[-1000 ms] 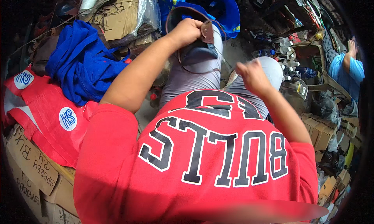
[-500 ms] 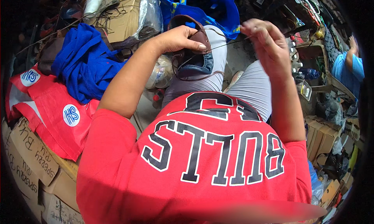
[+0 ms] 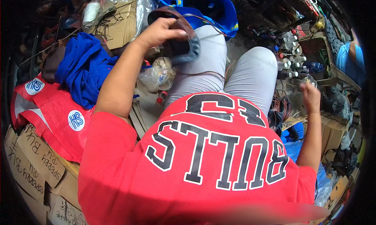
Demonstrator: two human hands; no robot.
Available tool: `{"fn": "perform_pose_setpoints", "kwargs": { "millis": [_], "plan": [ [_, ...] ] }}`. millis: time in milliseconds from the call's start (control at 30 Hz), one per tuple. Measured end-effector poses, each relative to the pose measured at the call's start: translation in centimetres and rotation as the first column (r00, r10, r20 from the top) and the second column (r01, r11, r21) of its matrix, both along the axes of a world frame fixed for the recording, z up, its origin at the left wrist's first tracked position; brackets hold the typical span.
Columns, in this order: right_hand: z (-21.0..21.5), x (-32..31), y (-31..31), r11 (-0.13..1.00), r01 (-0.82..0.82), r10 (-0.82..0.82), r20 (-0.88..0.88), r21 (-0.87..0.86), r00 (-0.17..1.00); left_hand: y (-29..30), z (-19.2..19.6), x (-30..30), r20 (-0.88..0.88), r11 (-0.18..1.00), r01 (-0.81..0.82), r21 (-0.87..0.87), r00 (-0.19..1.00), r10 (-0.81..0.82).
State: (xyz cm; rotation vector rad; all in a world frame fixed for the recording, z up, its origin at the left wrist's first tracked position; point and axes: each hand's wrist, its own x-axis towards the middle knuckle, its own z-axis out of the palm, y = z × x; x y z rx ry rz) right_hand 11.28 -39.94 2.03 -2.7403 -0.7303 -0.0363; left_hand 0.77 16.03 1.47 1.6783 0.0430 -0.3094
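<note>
My left hand (image 3: 164, 32) holds a leather shoe upper (image 3: 181, 18), brown with a dark blue padded collar, over my left thigh. Fingers and thumb close on its brown edge. A thin brown lace (image 3: 203, 73) loops from the piece across my grey trouser leg. Far out to the right, beside the small bottles, my right hand (image 3: 311, 96) is closed like a fist or pinch. What it grips, if anything, is too small to see.
A blue bag (image 3: 231, 13) stands beyond my knees. Several small bottles (image 3: 291, 60) are at the right, above a blue-bristled brush (image 3: 295, 132). Blue cloth (image 3: 80, 68), a red bag (image 3: 55, 119) and cardboard boxes (image 3: 39, 158) lie to the left.
My right hand has swung from near the shoe upper out to the right and closer to my body. My left hand and the shoe upper have shifted left and tilted.
</note>
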Motion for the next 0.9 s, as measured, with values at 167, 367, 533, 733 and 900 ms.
{"fn": "perform_pose_setpoints", "kwargs": {
  "millis": [167,367,533,733,900],
  "plan": [
    [-4.8,-4.6,-5.2,0.599,0.784,-0.139,-0.944,0.16,0.298,-2.4,-0.2,0.5,-0.093,0.994,0.106,0.001,0.99,-0.106],
    [-4.5,-2.6,-3.0,0.929,0.371,-0.352,-0.315,-0.002,0.881,-2.7,4.4,-0.2,-0.039,0.993,0.114,-0.011,0.993,-0.114],
    [3.4,-4.2,21.5,0.765,-0.119,0.376,-0.289,0.633,0.88,-5.0,6.4,-0.8,-0.022,0.99,0.125,-0.071,0.992,-0.127],
    [1.6,-3.6,31.0,0.769,-0.273,0.36,-0.038,0.579,0.932,-6.1,7.0,-1.2,0.01,0.975,0.117,-0.189,0.993,-0.117],
    [1.1,-0.8,30.9,0.225,0.318,0.42,-0.386,0.921,0.821,-4.9,4.9,-0.5,0.004,0.993,0.083,-0.078,0.997,-0.083]
  ]
}}
